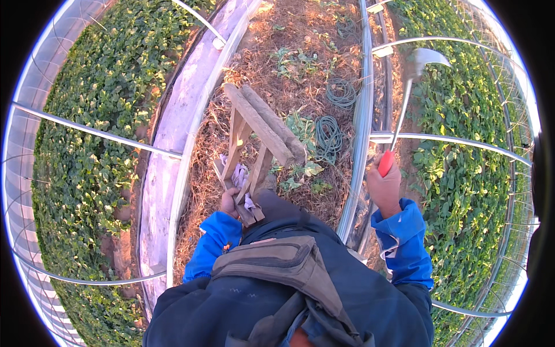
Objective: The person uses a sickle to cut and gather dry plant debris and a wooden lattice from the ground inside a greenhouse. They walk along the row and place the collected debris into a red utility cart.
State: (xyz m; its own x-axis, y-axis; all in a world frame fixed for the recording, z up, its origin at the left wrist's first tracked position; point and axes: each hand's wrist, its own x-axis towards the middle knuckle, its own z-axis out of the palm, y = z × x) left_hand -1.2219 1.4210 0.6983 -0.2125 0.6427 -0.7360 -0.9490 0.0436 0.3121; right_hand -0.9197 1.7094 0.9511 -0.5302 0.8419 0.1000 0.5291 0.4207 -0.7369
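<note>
In my right hand (384,184) is the red handle of a sickle (403,104), its thin metal neck pointing up and away over the right-hand plants. The pale curved blade at its far end is blurred. My left hand (229,202) is closed around the lower bar of a small wooden stool (263,124), held tilted in front of my body. Two thick parallel planks form one side of the stool, and slanted legs join them to the bar. Pale purple cloth (241,173) is wound about its lower part. Part of my left hand's fingers is hidden.
Dry straw covers the path (277,34) ahead. Two green hose coils (328,139) lie on its right. Leafy green beds (115,156) run along both sides, behind plastic sheeting (173,133) and metal rails. White hoops (451,139) arch across the beds.
</note>
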